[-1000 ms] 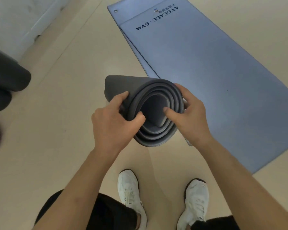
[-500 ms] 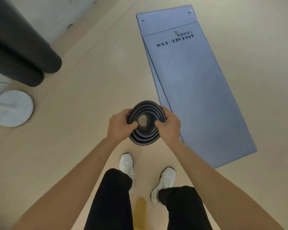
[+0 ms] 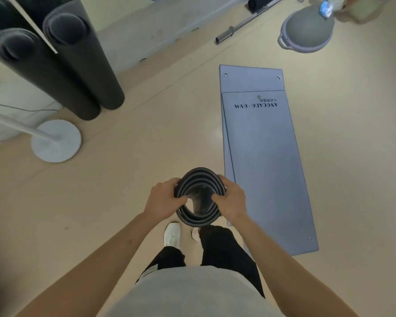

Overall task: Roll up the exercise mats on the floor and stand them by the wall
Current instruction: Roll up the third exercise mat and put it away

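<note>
Two black rolled foam mats (image 3: pixel 85 72) are stood far left, a dark grey rolled mat (image 3: pixel 198 221) is gripped by the left hand (image 3: pixel 162 199) and right hand (image 3: pixel 233 200), and flat blue-grey mats (image 3: pixel 268 168) are left unrolled.

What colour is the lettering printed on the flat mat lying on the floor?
Dark, nearly black, on the blue-grey flat mat; head view shows it.
</note>
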The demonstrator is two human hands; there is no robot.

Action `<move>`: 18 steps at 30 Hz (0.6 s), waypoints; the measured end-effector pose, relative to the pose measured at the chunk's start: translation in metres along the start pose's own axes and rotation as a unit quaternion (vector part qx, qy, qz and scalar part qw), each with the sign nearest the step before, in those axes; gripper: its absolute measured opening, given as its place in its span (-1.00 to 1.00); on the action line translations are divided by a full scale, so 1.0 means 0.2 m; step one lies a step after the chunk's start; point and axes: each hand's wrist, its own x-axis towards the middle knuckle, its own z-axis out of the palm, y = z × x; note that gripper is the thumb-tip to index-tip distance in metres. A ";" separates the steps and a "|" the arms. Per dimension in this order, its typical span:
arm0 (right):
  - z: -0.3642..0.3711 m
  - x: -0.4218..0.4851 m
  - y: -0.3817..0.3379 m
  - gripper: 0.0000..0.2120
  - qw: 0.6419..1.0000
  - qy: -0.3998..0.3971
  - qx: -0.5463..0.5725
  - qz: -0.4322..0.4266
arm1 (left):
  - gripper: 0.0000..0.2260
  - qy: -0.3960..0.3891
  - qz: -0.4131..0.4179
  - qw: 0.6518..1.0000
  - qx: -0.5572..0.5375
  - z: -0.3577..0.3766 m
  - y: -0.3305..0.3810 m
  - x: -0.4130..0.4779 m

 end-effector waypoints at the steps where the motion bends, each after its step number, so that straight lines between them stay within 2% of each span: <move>1: 0.00 0.06 -0.04 -0.53 1.000 0.000 0.008 -0.001 | -0.60 0.006 -0.001 1.000 0.005 -0.05 0.02 0.05; 5: 0.01 0.36 -0.20 -0.50 1.000 0.000 0.029 -0.009 | -0.62 0.022 -0.006 1.000 0.021 -0.26 0.07 0.31; 11: -0.07 0.91 -0.51 -0.48 0.997 -0.027 0.026 -0.067 | -0.60 0.057 -0.010 0.998 0.024 -0.60 0.23 0.75; 18: -0.22 1.58 -1.06 -0.51 0.987 -0.083 -0.015 -0.136 | -0.53 0.165 -0.036 0.985 -0.026 -0.98 0.45 1.18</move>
